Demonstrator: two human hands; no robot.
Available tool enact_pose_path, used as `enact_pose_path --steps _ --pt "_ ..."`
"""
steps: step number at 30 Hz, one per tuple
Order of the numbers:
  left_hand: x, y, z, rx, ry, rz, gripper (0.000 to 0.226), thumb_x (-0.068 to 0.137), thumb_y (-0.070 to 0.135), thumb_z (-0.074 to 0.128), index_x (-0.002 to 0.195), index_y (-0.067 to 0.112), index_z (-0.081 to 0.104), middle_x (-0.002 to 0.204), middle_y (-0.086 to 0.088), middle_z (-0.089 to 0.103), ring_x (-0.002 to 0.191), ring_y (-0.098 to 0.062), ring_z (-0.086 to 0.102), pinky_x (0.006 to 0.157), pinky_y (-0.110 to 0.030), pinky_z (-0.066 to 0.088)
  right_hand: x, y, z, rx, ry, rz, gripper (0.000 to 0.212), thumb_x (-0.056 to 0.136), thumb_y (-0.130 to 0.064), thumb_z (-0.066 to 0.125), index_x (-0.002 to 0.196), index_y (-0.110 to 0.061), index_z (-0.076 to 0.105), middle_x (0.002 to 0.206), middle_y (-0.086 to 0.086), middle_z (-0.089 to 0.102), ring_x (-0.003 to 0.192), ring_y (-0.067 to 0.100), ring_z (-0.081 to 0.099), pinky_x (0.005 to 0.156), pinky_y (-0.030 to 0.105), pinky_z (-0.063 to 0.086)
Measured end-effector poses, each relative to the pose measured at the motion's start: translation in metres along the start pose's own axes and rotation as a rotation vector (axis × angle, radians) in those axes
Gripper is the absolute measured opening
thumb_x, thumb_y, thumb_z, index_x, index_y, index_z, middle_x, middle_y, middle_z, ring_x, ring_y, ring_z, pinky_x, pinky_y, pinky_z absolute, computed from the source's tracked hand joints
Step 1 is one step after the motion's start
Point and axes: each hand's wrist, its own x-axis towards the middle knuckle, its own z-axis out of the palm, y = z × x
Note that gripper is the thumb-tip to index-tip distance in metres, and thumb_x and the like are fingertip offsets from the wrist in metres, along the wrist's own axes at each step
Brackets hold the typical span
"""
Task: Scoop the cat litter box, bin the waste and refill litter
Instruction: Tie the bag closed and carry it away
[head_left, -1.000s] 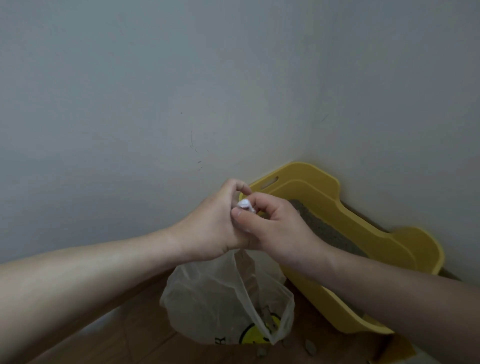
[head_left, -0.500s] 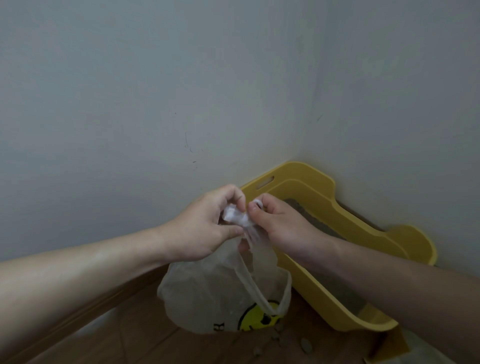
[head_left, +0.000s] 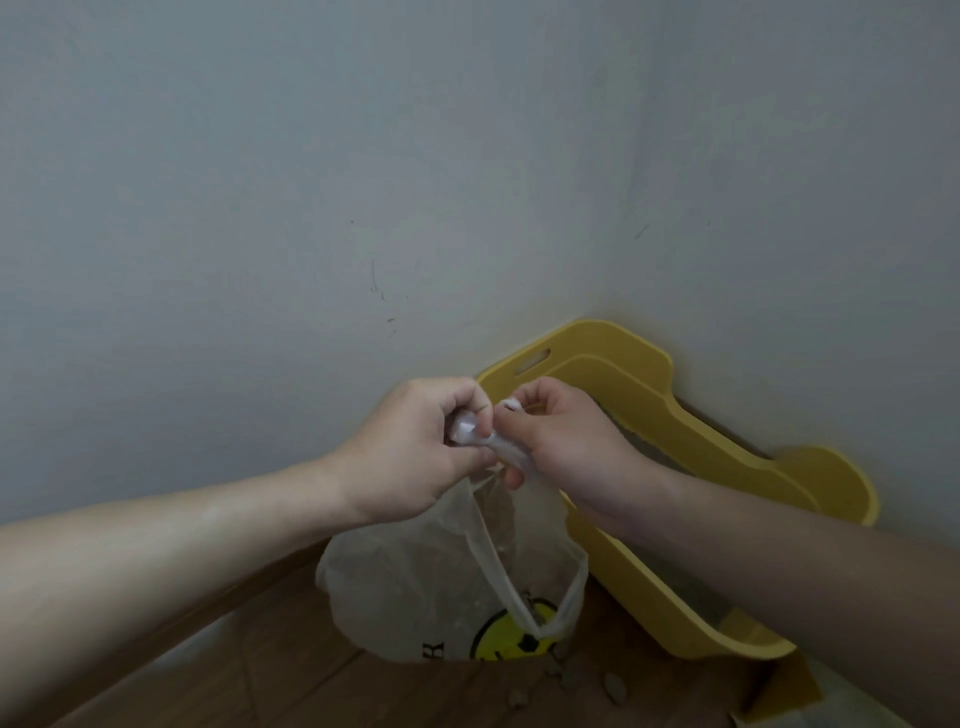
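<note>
A translucent plastic bag (head_left: 405, 587) with a yellow smiley print hangs in front of me, with clumps of waste showing through its bottom. My left hand (head_left: 410, 447) grips one twisted bag handle, and my right hand (head_left: 566, 441) pinches the other handle beside it. Both hands sit close together above the bag's mouth. Behind my right hand stands the yellow litter box (head_left: 670, 415) in the room's corner, with grey litter inside, mostly hidden by my right arm.
Grey walls (head_left: 311, 208) meet in a corner right behind the litter box. The floor (head_left: 270, 670) is brown wood. A few loose litter clumps (head_left: 613, 686) lie on the floor below the bag. A yellow cardboard piece (head_left: 779, 691) sits at the lower right.
My hands have drawn slightly apart, pulling the twisted bag handles between them. The bag has swung a little lower and to the left.
</note>
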Motion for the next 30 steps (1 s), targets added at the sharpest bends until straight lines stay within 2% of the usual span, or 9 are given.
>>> enact_pose_path --steps 2,9,13,18,20,23,26,28,30 --pt "-0.001 0.003 -0.001 0.128 0.063 0.086 0.040 0.073 0.007 0.083 0.067 0.036 0.056 0.069 0.018 0.058 0.061 -0.003 0.054 0.058 -0.016 0.041 0.001 0.000 0.001 0.009 0.047 0.019 0.026 0.091 -0.017 0.067 0.109 -0.004 0.053 0.081 0.012 0.063 0.051 0.017 0.059 0.049 0.028 0.048" --pt "-0.006 0.012 -0.004 0.279 0.144 0.241 0.043 0.074 0.010 0.084 0.074 0.042 0.055 0.074 0.019 0.059 0.072 0.001 0.058 0.066 -0.008 0.040 0.000 0.001 0.001 -0.094 0.133 -0.048 0.025 0.087 -0.019 0.073 0.091 0.000 0.057 0.067 0.006 0.055 0.044 0.011 0.058 0.050 0.030 0.048" --pt "-0.005 0.013 -0.006 0.214 0.099 0.125 0.031 0.077 0.011 0.081 0.091 0.035 0.067 0.087 0.015 0.069 0.082 -0.003 0.065 0.072 -0.017 0.051 -0.002 0.001 0.001 -0.257 0.055 -0.031 0.049 0.095 -0.041 0.059 0.079 0.004 0.068 0.065 0.021 0.064 0.048 0.012 0.064 0.056 0.034 0.048" --pt "-0.002 0.011 -0.005 0.154 0.096 0.018 0.033 0.078 0.011 0.080 0.090 0.037 0.063 0.078 0.013 0.063 0.071 -0.004 0.060 0.066 -0.024 0.050 -0.003 -0.003 -0.004 -0.044 -0.110 0.007 0.020 0.088 -0.006 0.059 0.075 0.000 0.073 0.061 0.003 0.067 0.055 0.010 0.062 0.053 0.024 0.048" --pt "-0.001 0.009 -0.004 0.097 0.117 -0.032 0.033 0.076 0.013 0.082 0.085 0.037 0.061 0.072 0.011 0.057 0.063 -0.004 0.054 0.060 -0.027 0.046 -0.003 -0.004 -0.007 -0.082 -0.164 -0.001 0.009 0.078 -0.001 0.066 0.073 -0.006 0.072 0.063 0.000 0.065 0.062 0.011 0.060 0.059 0.026 0.045" --pt "0.002 0.008 -0.003 -0.064 0.132 -0.123 0.031 0.065 0.015 0.085 0.081 0.032 0.064 0.072 0.006 0.059 0.063 -0.011 0.054 0.061 -0.033 0.046 0.000 -0.001 -0.007 -0.215 -0.122 0.003 0.009 0.075 -0.001 0.071 0.075 -0.010 0.072 0.070 0.003 0.067 0.070 0.012 0.058 0.066 0.029 0.043" --pt "0.003 0.011 -0.003 -0.209 0.129 -0.229 0.035 0.067 -0.004 0.084 0.083 0.020 0.064 0.068 0.004 0.062 0.062 -0.013 0.055 0.063 -0.033 0.046 0.001 0.003 -0.006 -0.331 -0.065 -0.062 0.013 0.082 -0.010 0.068 0.093 -0.017 0.068 0.087 0.003 0.072 0.077 0.011 0.063 0.069 0.030 0.049" --pt "0.003 0.013 -0.004 -0.337 0.113 -0.296 0.033 0.071 -0.010 0.079 0.086 0.015 0.064 0.063 0.006 0.063 0.060 -0.013 0.057 0.061 -0.029 0.048 -0.001 0.009 -0.008 -0.391 0.001 -0.187 0.019 0.084 -0.016 0.070 0.098 -0.024 0.060 0.091 -0.006 0.066 0.080 0.008 0.060 0.065 0.022 0.048" --pt "0.002 0.015 -0.005 -0.447 0.108 -0.350 0.030 0.075 -0.012 0.074 0.088 0.012 0.063 0.063 0.004 0.065 0.057 -0.013 0.061 0.057 -0.025 0.051 -0.002 0.014 -0.010 -0.483 0.078 -0.364 0.017 0.084 -0.018 0.071 0.091 -0.025 0.057 0.090 -0.008 0.059 0.081 0.009 0.055 0.067 0.024 0.047"
